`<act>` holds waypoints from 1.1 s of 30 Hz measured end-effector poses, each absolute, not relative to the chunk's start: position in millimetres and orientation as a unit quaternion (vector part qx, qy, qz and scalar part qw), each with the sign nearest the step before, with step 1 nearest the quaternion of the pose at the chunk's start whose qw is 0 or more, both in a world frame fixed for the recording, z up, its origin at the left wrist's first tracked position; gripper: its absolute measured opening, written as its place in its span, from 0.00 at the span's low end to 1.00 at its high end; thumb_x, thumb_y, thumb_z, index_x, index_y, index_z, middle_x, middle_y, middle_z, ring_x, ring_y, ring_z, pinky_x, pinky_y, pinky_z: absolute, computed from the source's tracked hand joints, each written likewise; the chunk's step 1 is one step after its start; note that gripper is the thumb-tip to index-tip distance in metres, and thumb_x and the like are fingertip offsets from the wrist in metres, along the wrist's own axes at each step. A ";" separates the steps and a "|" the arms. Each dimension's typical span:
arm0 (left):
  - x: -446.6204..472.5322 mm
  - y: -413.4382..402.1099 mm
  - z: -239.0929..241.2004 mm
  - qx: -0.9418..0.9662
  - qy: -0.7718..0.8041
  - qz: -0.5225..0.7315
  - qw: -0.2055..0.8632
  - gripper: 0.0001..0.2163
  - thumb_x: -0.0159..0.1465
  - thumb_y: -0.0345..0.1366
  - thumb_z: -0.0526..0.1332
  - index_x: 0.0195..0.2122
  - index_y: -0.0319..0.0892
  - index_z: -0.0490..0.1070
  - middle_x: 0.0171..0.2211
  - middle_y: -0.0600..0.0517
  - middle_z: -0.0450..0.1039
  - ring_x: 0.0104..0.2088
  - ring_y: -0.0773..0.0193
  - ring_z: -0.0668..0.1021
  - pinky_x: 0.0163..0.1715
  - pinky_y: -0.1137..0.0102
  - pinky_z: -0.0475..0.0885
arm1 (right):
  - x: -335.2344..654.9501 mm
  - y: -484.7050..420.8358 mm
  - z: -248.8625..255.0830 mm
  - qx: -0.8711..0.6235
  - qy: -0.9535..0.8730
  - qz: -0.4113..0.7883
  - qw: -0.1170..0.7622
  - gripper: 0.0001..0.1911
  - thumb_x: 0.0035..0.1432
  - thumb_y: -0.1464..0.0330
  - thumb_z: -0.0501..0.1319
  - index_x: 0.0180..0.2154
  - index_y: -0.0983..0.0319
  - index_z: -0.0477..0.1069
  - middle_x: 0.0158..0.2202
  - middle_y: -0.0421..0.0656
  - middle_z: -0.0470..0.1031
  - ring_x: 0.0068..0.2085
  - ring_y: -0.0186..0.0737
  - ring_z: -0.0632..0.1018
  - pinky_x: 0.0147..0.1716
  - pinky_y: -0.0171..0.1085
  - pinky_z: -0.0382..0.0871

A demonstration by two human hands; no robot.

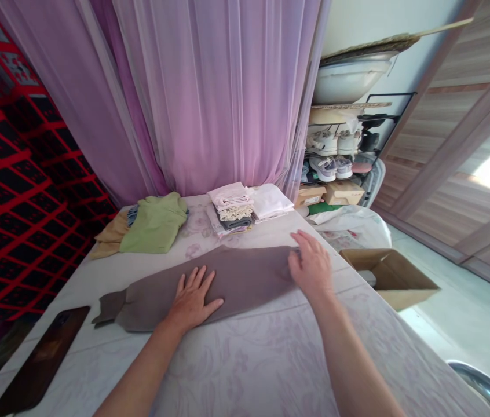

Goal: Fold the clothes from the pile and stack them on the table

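Note:
Grey-brown sweatpants [245,269] lie folded lengthwise across the bed, with the narrow cuffs at the left end. My left hand [195,298] rests flat on the middle of the cloth, fingers spread. At the right end of the sweatpants is my right hand [312,263], its thumb and fingers apart and slightly bent by the cloth's edge. Whether its fingertips touch the fabric is hard to see. Behind the sweatpants, a folded green top [156,223] lies partly over a tan garment [112,231].
A stack of folded cloths [231,211] and a folded white cloth [269,202] sit at the bed's far edge. A phone [47,353] lies at the left. Right of the bed are an open cardboard box [401,278] and a shoe rack. A purple curtain [210,92] hangs behind.

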State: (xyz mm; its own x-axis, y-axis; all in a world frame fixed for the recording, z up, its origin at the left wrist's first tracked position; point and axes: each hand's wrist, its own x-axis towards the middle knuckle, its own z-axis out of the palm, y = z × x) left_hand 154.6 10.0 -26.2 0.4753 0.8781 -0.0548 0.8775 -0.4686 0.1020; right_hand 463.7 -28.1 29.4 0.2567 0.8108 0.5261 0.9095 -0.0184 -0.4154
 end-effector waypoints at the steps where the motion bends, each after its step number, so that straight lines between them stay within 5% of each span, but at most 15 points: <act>1: 154.7 10.2 -26.5 0.857 0.511 0.006 0.056 0.36 0.62 0.61 0.49 0.67 0.48 0.52 0.69 0.44 0.46 0.68 0.45 0.52 0.63 0.45 0.45 | 449.1 -25.0 28.2 -0.649 -0.672 -0.066 0.350 0.22 0.60 0.70 0.51 0.55 0.60 0.68 0.59 0.50 0.67 0.60 0.49 0.67 0.57 0.48 0.59; 7: 157.6 7.7 -19.8 0.851 0.519 -0.007 0.078 0.36 0.61 0.60 0.50 0.67 0.48 0.51 0.69 0.44 0.45 0.68 0.45 0.50 0.62 0.42 0.43 | 409.0 -11.9 -16.5 -0.636 -0.759 0.023 0.137 0.26 0.65 0.58 0.50 0.60 0.61 0.63 0.64 0.52 0.61 0.64 0.52 0.60 0.62 0.56 0.48; 13: 161.1 5.1 -10.8 0.835 0.540 -0.037 0.103 0.37 0.61 0.60 0.50 0.68 0.50 0.49 0.70 0.49 0.41 0.69 0.46 0.47 0.63 0.42 0.38 | 418.6 -9.4 -27.6 -0.677 -0.728 0.068 0.088 0.30 0.66 0.54 0.45 0.63 0.59 0.59 0.67 0.48 0.55 0.67 0.48 0.56 0.64 0.50 0.43; 24: 160.0 6.3 -16.0 0.839 0.537 0.001 0.091 0.33 0.64 0.58 0.48 0.67 0.50 0.51 0.69 0.49 0.45 0.68 0.48 0.49 0.63 0.43 0.40 | 415.8 -11.0 -27.4 -0.667 -0.730 0.052 0.142 0.26 0.65 0.58 0.49 0.60 0.61 0.65 0.64 0.50 0.61 0.65 0.48 0.60 0.64 0.50 0.46; 29: 160.0 5.7 -13.2 0.835 0.542 0.000 0.098 0.33 0.64 0.58 0.47 0.67 0.49 0.51 0.69 0.49 0.44 0.68 0.49 0.49 0.64 0.44 0.39 | 415.1 -18.4 -30.6 -0.635 -0.714 -0.011 0.295 0.17 0.62 0.67 0.52 0.47 0.63 0.76 0.51 0.49 0.76 0.53 0.47 0.74 0.56 0.45 0.62; 33: 159.7 6.3 -12.7 0.833 0.543 -0.007 0.106 0.33 0.63 0.58 0.47 0.67 0.50 0.51 0.70 0.50 0.43 0.69 0.50 0.48 0.64 0.44 0.39 | 442.0 -32.6 -25.5 -0.646 -0.662 -0.065 0.375 0.17 0.62 0.69 0.50 0.46 0.62 0.74 0.49 0.49 0.77 0.50 0.46 0.74 0.53 0.44 0.64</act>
State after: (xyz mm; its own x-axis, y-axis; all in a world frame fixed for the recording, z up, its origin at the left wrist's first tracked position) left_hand 159.7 6.3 -12.7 0.4092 0.9037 -0.1260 0.9065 -0.3869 0.1688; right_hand 442.0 -32.6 -25.5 0.1149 0.8061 0.5805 0.9036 0.1579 -0.3981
